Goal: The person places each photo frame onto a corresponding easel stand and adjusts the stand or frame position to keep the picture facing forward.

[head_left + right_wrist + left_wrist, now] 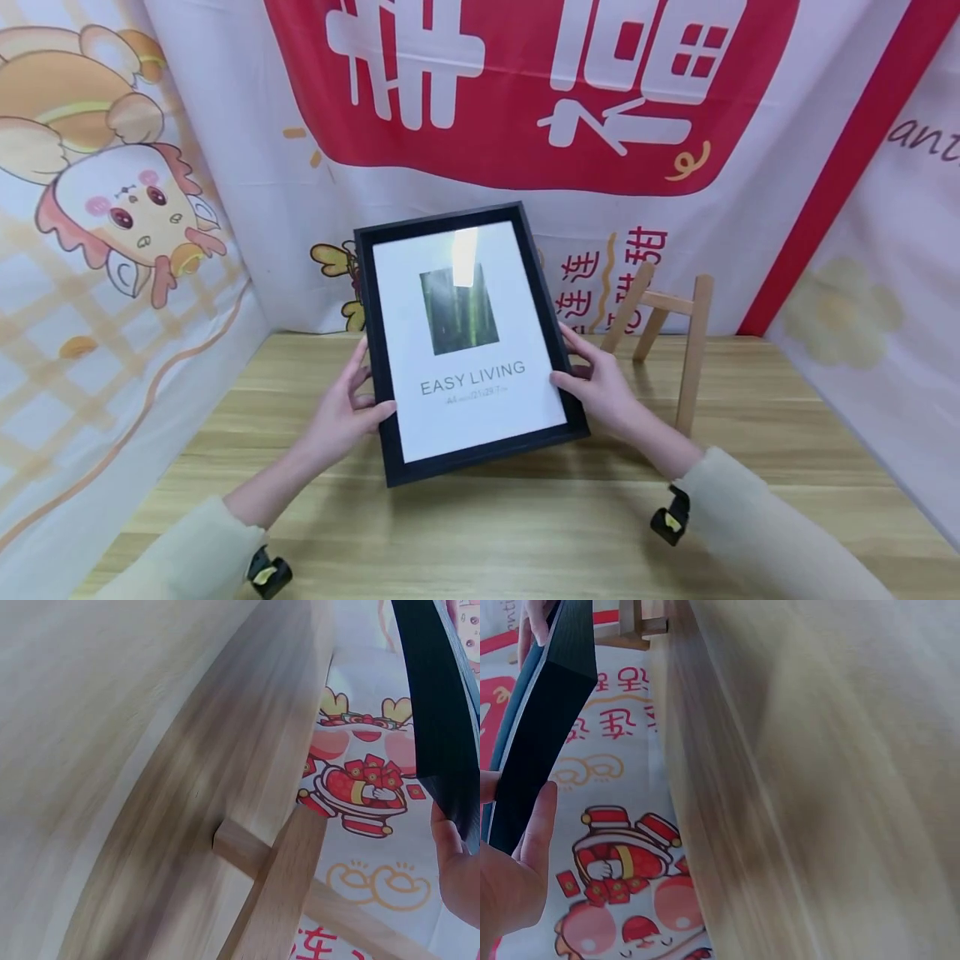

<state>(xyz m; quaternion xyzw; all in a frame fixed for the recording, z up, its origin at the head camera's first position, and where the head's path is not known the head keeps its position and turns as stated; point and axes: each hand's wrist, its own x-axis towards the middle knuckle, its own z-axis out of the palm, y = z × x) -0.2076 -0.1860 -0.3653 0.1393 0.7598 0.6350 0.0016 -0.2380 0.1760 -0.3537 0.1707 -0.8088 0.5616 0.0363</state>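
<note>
A black picture frame (pixel 487 452) with a white insert, a green picture and the words EASY LIVING is held up off the table, tilted a little. My left hand (pixel 348 408) grips its left edge, thumb on the front and fingers behind. On the opposite edge, my right hand (pixel 600 383) holds it the same way. The left wrist view shows the frame's dark side (pixel 544 727) between thumb and fingers of the left hand (pixel 514 877). In the right wrist view, part of the right hand (pixel 457 874) touches the frame's lower corner (pixel 450 787).
A small wooden easel (pixel 697 350) stands on the wood-grain table (pixel 525 533), behind and right of the frame, close to the right forearm. Printed cloth (pixel 480 167) with red and white patterns hangs at the back, and more cloth covers both sides.
</note>
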